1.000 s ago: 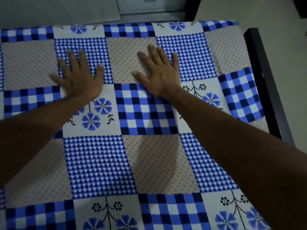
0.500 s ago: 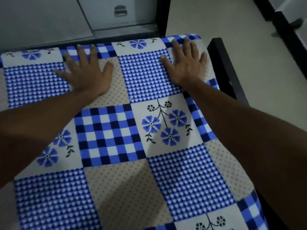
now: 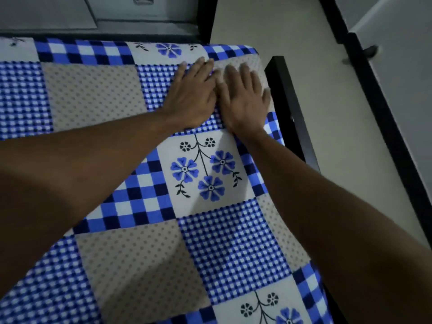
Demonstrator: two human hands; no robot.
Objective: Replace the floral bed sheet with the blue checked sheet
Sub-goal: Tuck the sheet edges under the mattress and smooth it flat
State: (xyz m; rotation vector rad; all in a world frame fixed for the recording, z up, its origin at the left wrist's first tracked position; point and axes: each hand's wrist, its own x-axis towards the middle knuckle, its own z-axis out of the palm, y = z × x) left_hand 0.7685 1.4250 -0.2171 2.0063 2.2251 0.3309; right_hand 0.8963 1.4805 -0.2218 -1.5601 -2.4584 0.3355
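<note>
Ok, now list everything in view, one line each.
blue checked sheet: one, blue, white and beige patches with flower squares, spread over the bed.
bed frame: one, black, along the sheet's right edge.
floor: one, pale cream, right of the bed.
cabinet: one, grey, beyond the bed's far edge.
white panel: one, perhaps a door, top right.
left hand: one, flat on the sheet near its far right corner.
right hand: one, flat on the sheet, close beside the left.

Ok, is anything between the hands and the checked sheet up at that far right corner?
Nothing visible. The left hand and right hand both lie flat, fingers straight, directly on the sheet, side by side beside the dark bed frame. No object shows on the sheet around them.
</note>
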